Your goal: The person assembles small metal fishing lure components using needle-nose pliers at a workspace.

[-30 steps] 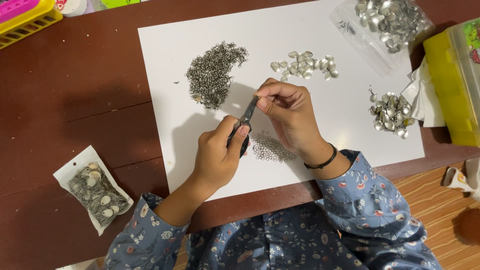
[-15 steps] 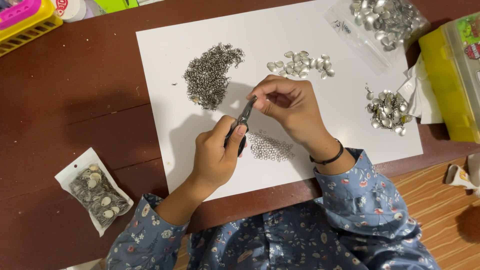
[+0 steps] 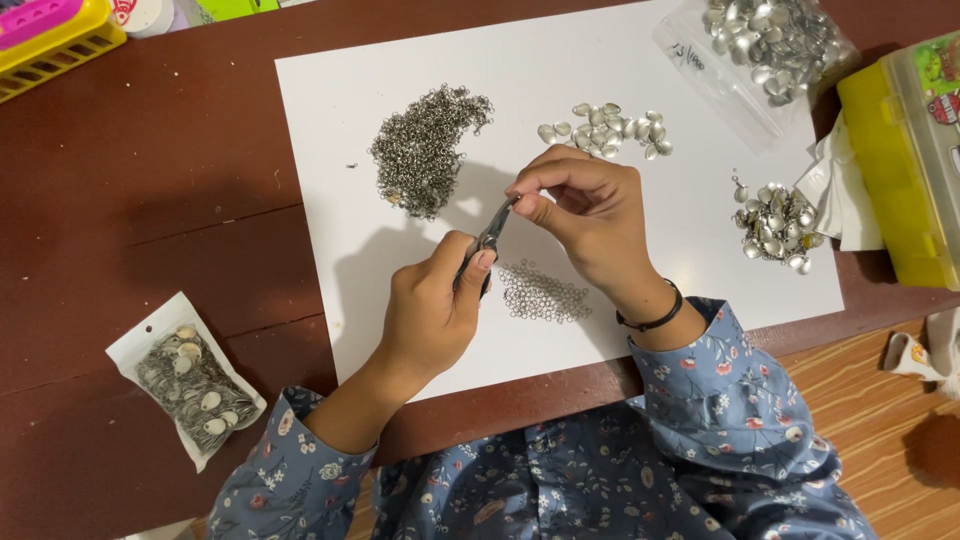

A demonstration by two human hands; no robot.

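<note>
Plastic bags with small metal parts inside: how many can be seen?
2. One clear plastic bag lies at the top right, partly on the white sheet. One small sealed pouch lies on the brown table at the lower left.

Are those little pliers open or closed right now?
Closed, it seems: the pliers in the left hand taper to one tip at the right hand's fingertips.

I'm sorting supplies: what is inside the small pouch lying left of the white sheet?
The small pouch is see-through on top: dark metal rings and a few pale shell-shaped pieces show inside. Whatever lies beneath that top layer is covered.
</note>
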